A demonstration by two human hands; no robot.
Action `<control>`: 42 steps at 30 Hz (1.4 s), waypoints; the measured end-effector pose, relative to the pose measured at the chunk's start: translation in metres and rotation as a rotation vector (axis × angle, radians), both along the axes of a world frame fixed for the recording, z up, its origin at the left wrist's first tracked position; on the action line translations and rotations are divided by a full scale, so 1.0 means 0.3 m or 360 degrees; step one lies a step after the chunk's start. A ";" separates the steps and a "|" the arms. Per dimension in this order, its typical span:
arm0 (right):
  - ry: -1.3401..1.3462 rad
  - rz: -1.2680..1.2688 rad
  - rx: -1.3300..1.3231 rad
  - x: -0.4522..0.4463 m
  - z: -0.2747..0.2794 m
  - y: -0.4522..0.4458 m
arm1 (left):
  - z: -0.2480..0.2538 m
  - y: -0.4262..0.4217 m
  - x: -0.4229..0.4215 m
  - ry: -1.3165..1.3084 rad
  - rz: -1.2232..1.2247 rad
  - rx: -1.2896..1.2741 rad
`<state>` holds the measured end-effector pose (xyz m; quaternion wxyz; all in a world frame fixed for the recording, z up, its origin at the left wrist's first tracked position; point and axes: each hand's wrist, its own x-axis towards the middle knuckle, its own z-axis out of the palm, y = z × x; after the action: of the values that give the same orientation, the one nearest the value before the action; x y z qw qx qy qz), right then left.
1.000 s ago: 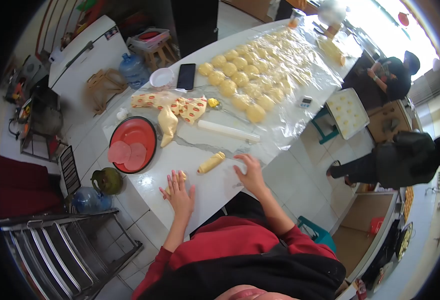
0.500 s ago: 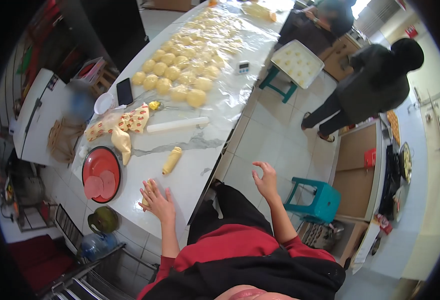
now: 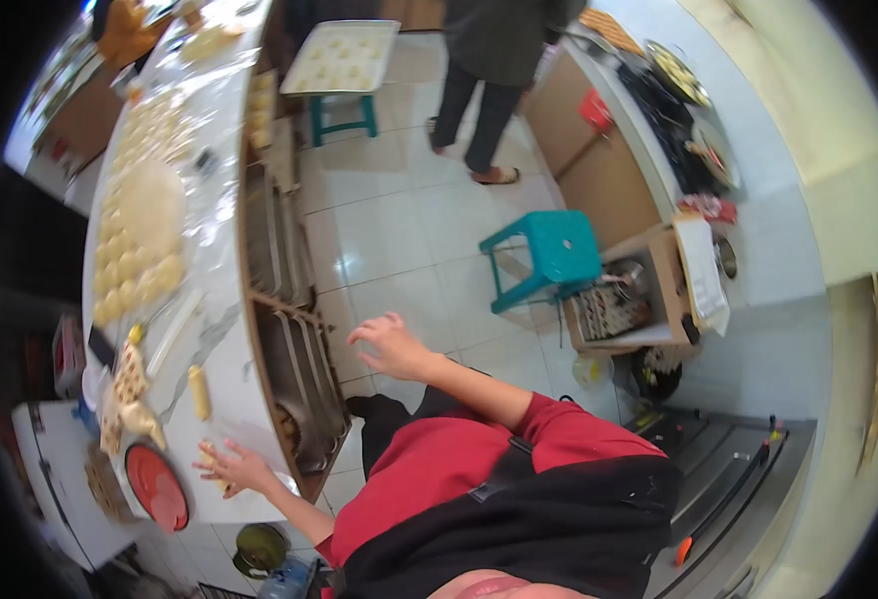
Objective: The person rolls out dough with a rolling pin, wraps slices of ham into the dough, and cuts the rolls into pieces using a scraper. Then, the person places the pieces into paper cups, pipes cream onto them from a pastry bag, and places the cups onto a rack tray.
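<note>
My left hand (image 3: 237,469) lies at the table's near end, fingers spread over a small piece of pale dough that is mostly hidden under it. My right hand (image 3: 391,346) hangs in the air off the table's side, over the floor, fingers apart and holding nothing. Beyond the left hand is a rolled dough log (image 3: 199,392). Left of that hand sits a red plate with a dark rim (image 3: 144,461), bearing pink round slices (image 3: 167,507). A cream-filled piping bag (image 3: 141,420) and a white rolling pin (image 3: 174,332) are farther up the table.
Rows of dough balls (image 3: 129,285), partly under clear plastic, cover the far tabletop (image 3: 221,349). A teal stool (image 3: 564,245) stands on the floor to the right. A tray of dough pieces (image 3: 384,62) rests on another stool, near a standing person (image 3: 494,70). Trays fill shelves below the table.
My view has swung to the right, so the table now appears farther left. The left hand stays over the dough; the right hand remains raised and empty.
</note>
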<state>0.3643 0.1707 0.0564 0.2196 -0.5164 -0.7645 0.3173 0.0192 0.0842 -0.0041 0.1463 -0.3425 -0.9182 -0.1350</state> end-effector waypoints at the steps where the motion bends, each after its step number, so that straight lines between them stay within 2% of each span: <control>1: -0.0006 0.0022 -0.0021 0.048 -0.001 -0.018 | -0.001 0.008 0.042 -0.0006 0.0003 0.0006; 7: -0.0164 -0.0011 -0.0231 0.499 -0.056 -0.191 | -0.037 0.124 0.499 -0.0213 -0.0319 -0.0106; 9: -0.0211 -0.0218 -0.0368 0.667 -0.107 -0.251 | -0.043 0.178 0.717 -0.0264 -0.0603 -0.0126; 10: -0.0247 -0.0310 -0.0434 0.752 -0.129 -0.281 | -0.052 0.206 0.810 -0.0422 -0.0794 -0.0134; 13: -0.0398 -0.0567 -0.0572 0.942 -0.176 -0.369 | 0.042 0.236 1.080 -0.0583 -0.1193 -0.0112; 16: -0.0450 -0.0641 -0.0660 1.042 -0.195 -0.409 | 0.046 0.237 1.150 -0.0721 -0.1321 -0.0133; 19: -0.0351 -0.0613 -0.0658 1.059 -0.221 -0.400 | -0.147 0.215 1.037 -0.0979 -0.1532 -0.0291; 21: -0.0268 -0.0545 -0.0629 1.039 -0.212 -0.377 | -0.252 0.137 1.003 -0.1253 -0.1395 -0.0389; 25: -0.0119 -0.0476 -0.0646 1.031 -0.170 -0.337 | -0.592 -0.138 0.877 -0.1389 -0.1469 -0.0378; 26: -0.0131 -0.0529 -0.0618 1.037 -0.166 -0.333 | -0.643 -0.221 0.855 -0.2199 -0.1013 -0.0602; 27: -0.0144 -0.0592 -0.0593 1.054 -0.167 -0.337 | -0.654 -0.289 0.863 -0.2489 -0.0641 -0.0817; 31: -0.0001 -0.1027 -0.0362 1.192 -0.146 -0.414 | -0.744 -0.537 0.895 -0.2458 -0.0301 -0.1475; 33: 0.0426 -0.1487 -0.0020 1.296 -0.166 -0.505 | -0.750 -0.566 0.936 -0.2462 -0.0214 -0.1599; 35: 0.0565 -0.1838 0.0166 1.446 -0.101 -0.612 | -0.756 -0.531 0.967 -0.2460 -0.0155 -0.1574; 38: 0.0550 -0.2497 0.0651 1.743 -0.056 -0.827 | -0.764 -0.407 1.041 -0.2409 -0.0135 -0.1469; 39: 0.0530 -0.2676 0.0838 1.833 0.011 -0.887 | -0.760 -0.332 1.075 -0.2372 -0.0167 -0.1398; 40: 0.0459 -0.2748 0.0991 1.978 -0.022 -0.993 | -0.746 -0.265 1.117 -0.2307 -0.0232 -0.1331; 41: 0.0489 -0.2988 0.1061 2.109 -0.022 -1.075 | -0.711 -0.201 1.171 -0.2173 -0.0413 -0.1287; 42: 0.0543 -0.3002 0.1206 2.264 -0.071 -1.176 | -0.720 -0.122 1.214 -0.2127 -0.0430 -0.1223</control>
<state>1.0435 -0.1821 0.0352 0.6333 -0.7513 -0.0568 -0.1768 0.3834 0.0476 -0.2202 -0.5841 -0.3240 -0.7442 -0.0018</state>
